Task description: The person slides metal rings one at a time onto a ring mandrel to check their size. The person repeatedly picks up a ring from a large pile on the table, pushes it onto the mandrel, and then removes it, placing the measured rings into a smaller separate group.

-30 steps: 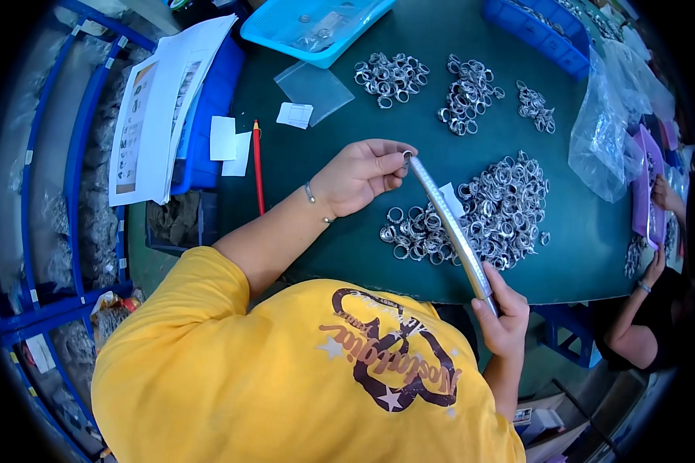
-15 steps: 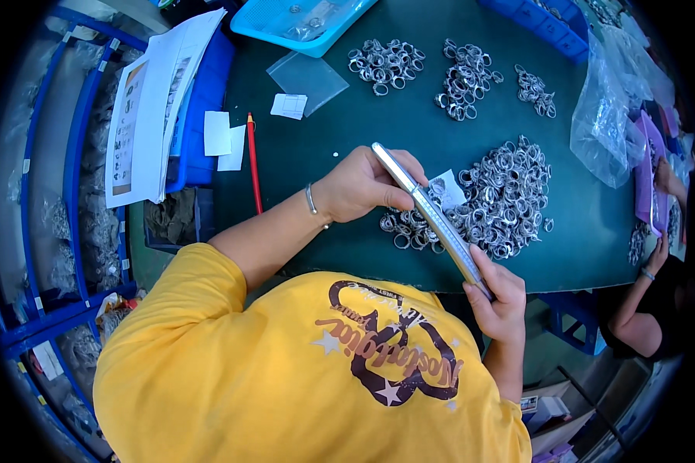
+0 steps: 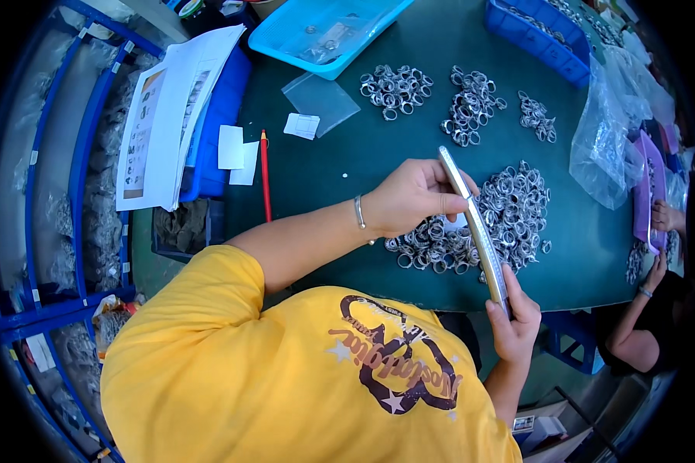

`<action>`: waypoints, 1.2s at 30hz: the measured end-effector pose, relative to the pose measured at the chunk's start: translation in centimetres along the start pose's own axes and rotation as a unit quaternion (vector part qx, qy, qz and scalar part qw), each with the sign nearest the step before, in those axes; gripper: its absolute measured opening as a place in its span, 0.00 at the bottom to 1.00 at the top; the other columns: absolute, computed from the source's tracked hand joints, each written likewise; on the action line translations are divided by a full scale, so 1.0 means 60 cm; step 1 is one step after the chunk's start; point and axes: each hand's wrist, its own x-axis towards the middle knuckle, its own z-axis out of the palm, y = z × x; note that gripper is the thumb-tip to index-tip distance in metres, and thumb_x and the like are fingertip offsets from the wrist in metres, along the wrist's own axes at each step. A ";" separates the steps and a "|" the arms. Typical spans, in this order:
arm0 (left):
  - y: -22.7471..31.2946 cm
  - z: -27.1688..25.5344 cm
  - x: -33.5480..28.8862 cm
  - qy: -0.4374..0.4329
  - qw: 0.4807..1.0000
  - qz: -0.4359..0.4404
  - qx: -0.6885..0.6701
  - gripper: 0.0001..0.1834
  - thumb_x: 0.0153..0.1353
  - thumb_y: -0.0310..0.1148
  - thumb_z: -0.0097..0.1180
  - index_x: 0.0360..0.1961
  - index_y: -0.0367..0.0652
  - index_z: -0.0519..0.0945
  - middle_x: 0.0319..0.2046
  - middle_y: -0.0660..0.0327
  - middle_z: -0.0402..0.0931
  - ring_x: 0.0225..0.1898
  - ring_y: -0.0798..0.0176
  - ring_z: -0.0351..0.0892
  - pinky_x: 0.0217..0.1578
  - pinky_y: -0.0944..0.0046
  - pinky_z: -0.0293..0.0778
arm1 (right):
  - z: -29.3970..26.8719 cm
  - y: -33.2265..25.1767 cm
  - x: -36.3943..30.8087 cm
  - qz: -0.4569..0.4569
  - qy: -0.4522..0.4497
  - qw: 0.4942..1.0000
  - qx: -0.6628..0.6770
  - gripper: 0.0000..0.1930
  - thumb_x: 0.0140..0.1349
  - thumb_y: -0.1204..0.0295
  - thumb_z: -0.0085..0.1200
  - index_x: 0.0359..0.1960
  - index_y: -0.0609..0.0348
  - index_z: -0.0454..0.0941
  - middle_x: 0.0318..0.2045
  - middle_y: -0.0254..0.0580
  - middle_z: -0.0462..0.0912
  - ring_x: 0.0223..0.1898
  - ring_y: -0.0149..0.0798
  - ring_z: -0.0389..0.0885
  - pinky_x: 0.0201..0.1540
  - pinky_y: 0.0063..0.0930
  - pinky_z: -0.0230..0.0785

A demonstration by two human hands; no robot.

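Observation:
A long, tapered silver ring mandrel (image 3: 480,238) with scale marks along its side slants across the view above the table edge. My right hand (image 3: 515,315) is closed round its thicker near end. At the narrower upper part, my left hand (image 3: 409,197) has its thumb and fingers closed about the mandrel. A thin band shows on it by my left thumb, perhaps a ring; the fingers partly hide it. Behind and below lies a big heap of silver rings (image 3: 523,202), with a small white paper (image 3: 457,222) on it, partly covered by my left hand.
Smaller ring piles (image 3: 396,90) lie farther back on the green table (image 3: 309,255). A light-blue basket (image 3: 332,68), a red pencil (image 3: 266,174) and paper slips (image 3: 230,148) are to the left. A clear bag (image 3: 602,154) and a co-worker's hands (image 3: 666,217) are at right.
The view has shifted, so the table sits lower in it. The mandrel and both my hands have moved rightward, and the mandrel stands steeper. Both hands keep their hold.

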 end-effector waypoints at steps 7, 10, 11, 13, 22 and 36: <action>0.065 -0.087 0.067 0.259 0.908 0.239 0.226 0.10 0.52 0.23 0.56 0.38 0.36 0.76 0.31 0.63 0.74 0.27 0.72 0.72 0.30 0.75 0.69 | -0.021 0.016 -0.037 0.223 0.025 0.878 0.423 0.30 0.51 0.77 0.51 0.57 0.73 0.57 0.12 0.32 0.64 0.06 0.20 0.55 0.09 0.12 0.46; 0.077 -0.157 0.085 0.292 0.724 0.226 0.582 0.13 0.44 0.24 0.60 0.36 0.40 0.79 0.33 0.60 0.74 0.26 0.67 0.73 0.32 0.70 0.71 | -0.015 0.012 -0.036 0.233 0.067 0.877 0.416 0.29 0.49 0.81 0.51 0.56 0.75 0.59 0.22 0.39 0.74 0.08 0.19 0.57 0.09 0.12 0.46; 0.076 -0.172 0.088 0.271 0.709 0.189 0.623 0.14 0.43 0.24 0.60 0.36 0.41 0.79 0.33 0.59 0.73 0.27 0.65 0.73 0.33 0.68 0.71 | -0.016 0.014 -0.035 0.235 0.069 0.876 0.416 0.29 0.49 0.81 0.51 0.56 0.75 0.59 0.22 0.39 0.74 0.08 0.19 0.57 0.09 0.12 0.46; 0.066 -0.181 0.091 0.260 0.651 0.240 0.672 0.14 0.44 0.24 0.60 0.36 0.42 0.79 0.33 0.58 0.73 0.28 0.63 0.73 0.33 0.67 0.72 | -0.014 0.021 -0.038 0.235 0.081 0.897 0.365 0.29 0.50 0.81 0.51 0.56 0.74 0.59 0.20 0.35 0.72 0.08 0.18 0.57 0.09 0.11 0.45; -0.015 -0.048 0.028 -0.052 0.772 0.117 0.622 0.09 0.45 0.30 0.63 0.28 0.40 0.78 0.28 0.59 0.72 0.29 0.59 0.73 0.32 0.65 0.70 | -0.010 0.016 -0.034 0.245 0.103 0.906 0.331 0.28 0.50 0.83 0.50 0.56 0.72 0.60 0.20 0.32 0.71 0.10 0.17 0.57 0.12 0.10 0.45; -0.002 -0.086 -0.008 0.104 0.981 -0.078 -0.141 0.10 0.54 0.20 0.49 0.38 0.35 0.75 0.28 0.60 0.72 0.26 0.70 0.72 0.30 0.73 0.72 | -0.005 0.011 -0.033 0.193 0.036 0.961 0.196 0.27 0.49 0.79 0.54 0.54 0.70 0.65 0.32 0.36 0.76 0.26 0.21 0.69 0.29 0.12 0.60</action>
